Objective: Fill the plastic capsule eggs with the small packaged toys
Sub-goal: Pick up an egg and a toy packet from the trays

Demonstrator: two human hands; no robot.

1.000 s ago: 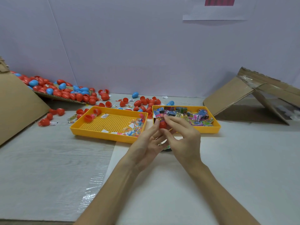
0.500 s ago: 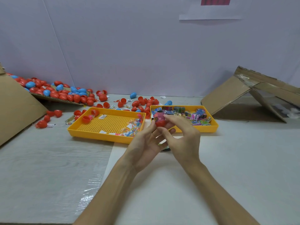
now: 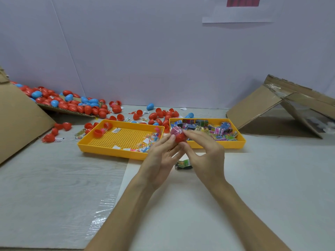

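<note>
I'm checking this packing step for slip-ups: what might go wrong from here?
The pink toy packet pokes out of the red capsule egg, so it may jam the closing or spring out. The left hand and right hand hold the egg only by fingertips; that grip may slip, dropping it beside the green packet below.

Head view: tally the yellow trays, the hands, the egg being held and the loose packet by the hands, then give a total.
Yellow trays: 2, the left tray and the right tray
Hands: 2, the left hand and the right hand
Eggs held: 1, the red egg
Loose packets by the hands: 1, the green packet
Total: 6
</note>
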